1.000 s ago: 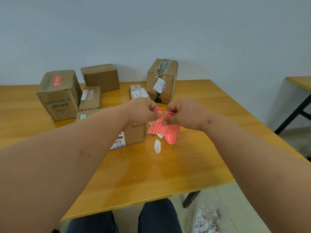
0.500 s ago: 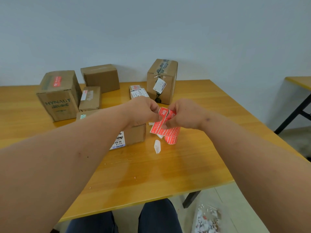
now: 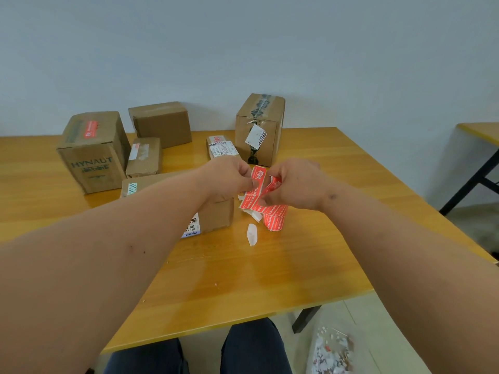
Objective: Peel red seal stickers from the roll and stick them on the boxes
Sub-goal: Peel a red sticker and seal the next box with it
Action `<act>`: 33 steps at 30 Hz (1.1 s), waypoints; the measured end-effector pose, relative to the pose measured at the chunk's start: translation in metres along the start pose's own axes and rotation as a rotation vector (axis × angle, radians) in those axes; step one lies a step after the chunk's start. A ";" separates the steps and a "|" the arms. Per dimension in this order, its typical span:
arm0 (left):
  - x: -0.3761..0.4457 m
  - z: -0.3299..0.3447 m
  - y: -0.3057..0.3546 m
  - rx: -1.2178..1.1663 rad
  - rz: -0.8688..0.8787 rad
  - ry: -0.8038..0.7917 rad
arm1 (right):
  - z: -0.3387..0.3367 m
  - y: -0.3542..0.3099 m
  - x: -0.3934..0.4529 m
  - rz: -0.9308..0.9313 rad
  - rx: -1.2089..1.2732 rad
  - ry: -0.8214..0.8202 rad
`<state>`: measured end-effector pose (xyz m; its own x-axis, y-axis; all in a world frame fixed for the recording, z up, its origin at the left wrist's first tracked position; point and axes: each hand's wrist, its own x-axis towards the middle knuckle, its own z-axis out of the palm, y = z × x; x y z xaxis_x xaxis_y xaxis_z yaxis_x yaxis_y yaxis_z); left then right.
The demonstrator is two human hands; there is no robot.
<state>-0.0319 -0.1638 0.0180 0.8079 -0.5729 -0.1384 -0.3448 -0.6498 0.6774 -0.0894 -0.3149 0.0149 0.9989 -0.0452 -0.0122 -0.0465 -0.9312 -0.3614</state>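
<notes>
Above the middle of the table, my left hand (image 3: 228, 179) pinches a strip of red seal stickers (image 3: 253, 193) near its top. My right hand (image 3: 293, 186) pinches a red sticker (image 3: 274, 183) curling away from that strip, and the rest of the red sticker roll (image 3: 274, 220) hangs below it. A brown box (image 3: 213, 217) with a barcode label lies under my left wrist. The large HYNAUT box (image 3: 93, 152) at the left carries a red sticker on top.
Several more cardboard boxes stand at the back: a tall taped one (image 3: 259, 128), a plain one (image 3: 160, 124), a small flat one (image 3: 144, 157) and a labelled one (image 3: 221, 148). White backing scraps (image 3: 251, 234) lie on the table (image 3: 270, 279). A bag of scraps (image 3: 332, 352) sits on the floor.
My hands have moved closer together, and the sticker in my right hand has curled up and away from the strip. The boxes have stayed put.
</notes>
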 end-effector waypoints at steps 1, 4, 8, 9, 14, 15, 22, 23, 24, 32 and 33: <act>0.000 0.000 -0.001 -0.024 0.001 0.003 | 0.001 0.000 0.001 0.006 -0.021 -0.001; -0.001 -0.001 -0.003 -0.058 0.011 0.007 | 0.003 0.003 0.002 0.010 -0.082 -0.027; -0.005 -0.003 -0.002 -0.052 0.030 -0.022 | 0.005 0.004 0.004 0.010 -0.081 -0.016; -0.006 -0.003 -0.002 -0.027 0.028 -0.037 | 0.005 0.004 0.004 0.011 -0.075 -0.009; -0.003 -0.001 0.001 0.030 -0.008 -0.054 | 0.007 0.004 0.004 0.004 -0.076 -0.001; -0.003 0.000 0.002 0.035 -0.013 -0.051 | 0.008 0.004 0.004 0.000 -0.083 0.001; -0.001 0.001 -0.002 0.012 -0.036 0.024 | 0.008 0.004 0.005 -0.020 -0.068 0.025; 0.000 0.001 -0.003 0.009 -0.041 0.032 | 0.008 0.004 0.005 -0.022 -0.066 0.027; 0.001 0.001 -0.004 0.009 -0.043 0.043 | 0.008 0.004 0.005 -0.027 -0.061 0.029; 0.005 0.002 -0.007 0.088 -0.051 0.098 | 0.006 0.007 0.003 -0.026 -0.018 0.024; 0.006 0.002 -0.007 0.097 -0.056 0.106 | 0.005 0.008 0.002 -0.026 -0.015 0.020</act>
<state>-0.0259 -0.1636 0.0107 0.8713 -0.4818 -0.0937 -0.3380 -0.7273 0.5974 -0.0876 -0.3203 0.0070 0.9995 -0.0280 0.0157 -0.0208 -0.9376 -0.3470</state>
